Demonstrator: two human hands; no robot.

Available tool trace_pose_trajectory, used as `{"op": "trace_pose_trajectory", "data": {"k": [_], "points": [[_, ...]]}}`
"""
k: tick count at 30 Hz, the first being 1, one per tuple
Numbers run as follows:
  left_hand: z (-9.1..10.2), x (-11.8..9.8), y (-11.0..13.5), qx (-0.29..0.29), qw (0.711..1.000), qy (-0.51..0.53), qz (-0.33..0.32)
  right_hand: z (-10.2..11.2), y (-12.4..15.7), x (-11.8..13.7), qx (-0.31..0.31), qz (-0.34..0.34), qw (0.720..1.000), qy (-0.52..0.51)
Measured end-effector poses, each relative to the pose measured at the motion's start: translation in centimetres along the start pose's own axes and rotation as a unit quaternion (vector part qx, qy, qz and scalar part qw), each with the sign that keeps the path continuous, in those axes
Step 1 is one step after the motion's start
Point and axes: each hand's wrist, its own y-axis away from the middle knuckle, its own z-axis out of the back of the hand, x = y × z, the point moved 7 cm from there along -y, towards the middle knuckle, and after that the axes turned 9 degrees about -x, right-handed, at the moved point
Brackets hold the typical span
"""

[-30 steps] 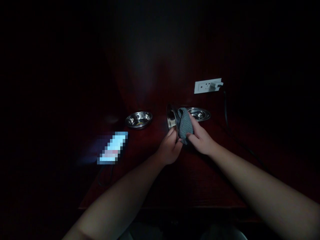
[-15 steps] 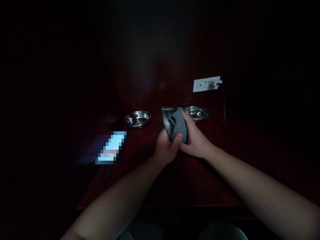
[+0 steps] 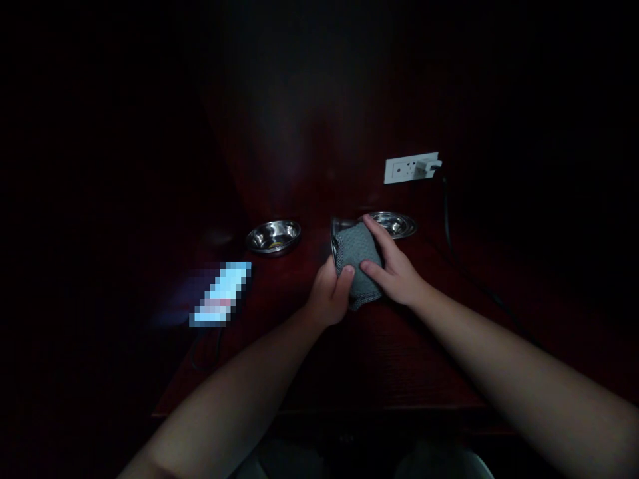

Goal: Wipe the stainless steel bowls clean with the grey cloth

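My left hand (image 3: 330, 293) is closed on a shiny metal bowl (image 3: 341, 225), its thumb lying over the near edge of a grey-green cloth (image 3: 357, 256). The bowl is tilted on its side, and the cloth covers most of it. My right hand (image 3: 397, 269) grips the cloth from the right, thumb and fingers pressing it against the bowl. Both hands hold these things above the dark red table. Behind my right hand sits a stack of metal dishes (image 3: 394, 225), partly hidden. Another metal bowl (image 3: 273, 237), with something yellow inside, stands to the left.
A lit phone (image 3: 222, 294), its screen blurred out, lies at the left with a thin cable (image 3: 219, 346) beside it. On the back wall is a white socket (image 3: 410, 167) with a plug and a black cord (image 3: 448, 219). The table's front edge (image 3: 349, 412) runs below my arms.
The cloth has been spread out over more of the bowl, where it was bunched before. My right hand's thumb now lies on the cloth's face, and the bowl has turned slightly.
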Motion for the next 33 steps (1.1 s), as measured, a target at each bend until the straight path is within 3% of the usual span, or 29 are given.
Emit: {"op": "trace_pose_trajectory", "data": {"k": [4,12,19,27,33], "points": [[-0.5,0.7,0.3,0.037,0.998,0.038,0.025,0.0,0.1,-1.2,-0.016,-0.055,0.997,-0.056],[-0.8,-0.1,0.3,0.075,0.996,0.040,-0.002,0.1,0.4,-3.3,-0.060,-0.170,0.967,-0.180],[-1.9,-0.1,0.6,0.057,0.998,-0.009,0.006,-0.8,0.6,-3.2,-0.003,-0.185,0.961,-0.207],[-1.7,-0.2,0.5,0.049,0.996,-0.072,-0.017,0.2,0.1,-3.5,-0.039,-0.138,0.975,-0.169],[-1.4,0.6,0.1,0.015,0.995,-0.098,-0.002,1.8,-0.1,-3.2,-0.122,-0.119,0.985,0.006]]}}
